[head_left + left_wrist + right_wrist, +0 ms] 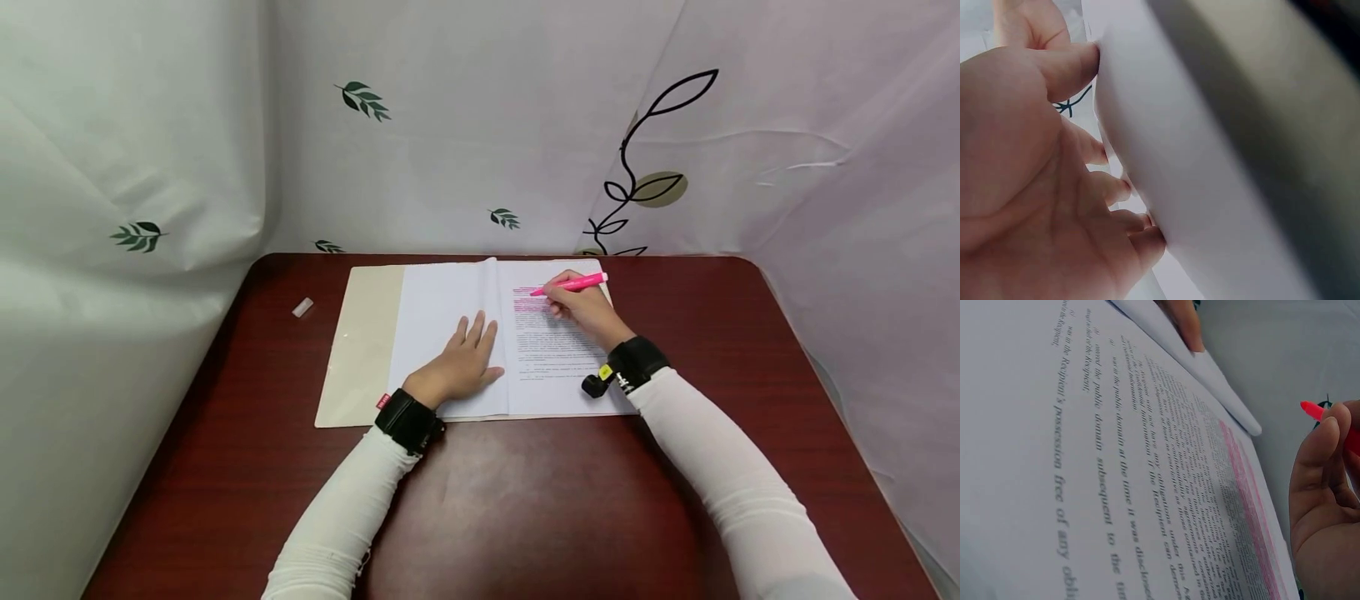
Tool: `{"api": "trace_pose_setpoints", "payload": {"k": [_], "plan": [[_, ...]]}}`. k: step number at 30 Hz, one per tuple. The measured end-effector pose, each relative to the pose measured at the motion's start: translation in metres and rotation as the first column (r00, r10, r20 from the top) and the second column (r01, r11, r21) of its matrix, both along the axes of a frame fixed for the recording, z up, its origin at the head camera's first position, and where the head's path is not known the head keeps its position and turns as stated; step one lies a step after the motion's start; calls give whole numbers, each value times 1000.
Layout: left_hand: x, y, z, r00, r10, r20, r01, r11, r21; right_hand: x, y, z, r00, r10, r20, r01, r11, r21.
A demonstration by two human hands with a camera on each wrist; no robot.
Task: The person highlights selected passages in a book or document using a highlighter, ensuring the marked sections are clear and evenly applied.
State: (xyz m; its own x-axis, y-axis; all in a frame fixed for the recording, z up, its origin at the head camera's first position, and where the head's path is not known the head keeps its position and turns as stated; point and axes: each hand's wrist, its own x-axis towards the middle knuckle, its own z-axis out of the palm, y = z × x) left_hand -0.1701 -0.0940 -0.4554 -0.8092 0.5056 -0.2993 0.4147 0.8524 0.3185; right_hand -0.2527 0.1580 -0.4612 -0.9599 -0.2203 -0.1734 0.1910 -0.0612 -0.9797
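A stapled-looking stack of white paper lies open on a cream folder (360, 350), with a printed page (555, 350) on the right and a blank page (442, 292) on the left. My left hand (463, 367) rests on the blank page, fingers spread; its fingertips (1150, 244) press the paper. In my right hand (588, 312) I pinch a pink highlighter (577, 283) between thumb and fingers. Its tip (1310, 410) points left, over the upper lines of print in the head view. Pink marking (1249, 503) covers several of those top lines.
A small whitish piece (302, 307) lies on the dark red-brown table (495, 500), left of the folder. Pale curtain (465, 125) with leaf prints hangs behind the table and at both sides. Each wrist wears a black band (411, 421) with a camera.
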Motion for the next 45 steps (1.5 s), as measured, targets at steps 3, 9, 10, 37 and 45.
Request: {"api": "trace_pose_setpoints", "payload": {"k": [3,9,10,37,45], "plan": [[1,1,1,1000,20,10,-20,1000,-3,0,-5,-2,1000,7,6,-7,1000,0],[0,1,2,999,38,23,-38,999,22,-1,-12,-11,1000,18,3,-19,994,107],[0,0,2,999,38,27,-39,999,28,-2,-12,-13,1000,24,0,-24,992,127],[-1,-1,3,999,29,39,-32,997,73,-3,-22,-25,987,119,-108,-67,917,394],[-1,-1,2,999,31,37,-34,997,69,-3,-22,-25,989,116,-87,-69,905,420]]}}
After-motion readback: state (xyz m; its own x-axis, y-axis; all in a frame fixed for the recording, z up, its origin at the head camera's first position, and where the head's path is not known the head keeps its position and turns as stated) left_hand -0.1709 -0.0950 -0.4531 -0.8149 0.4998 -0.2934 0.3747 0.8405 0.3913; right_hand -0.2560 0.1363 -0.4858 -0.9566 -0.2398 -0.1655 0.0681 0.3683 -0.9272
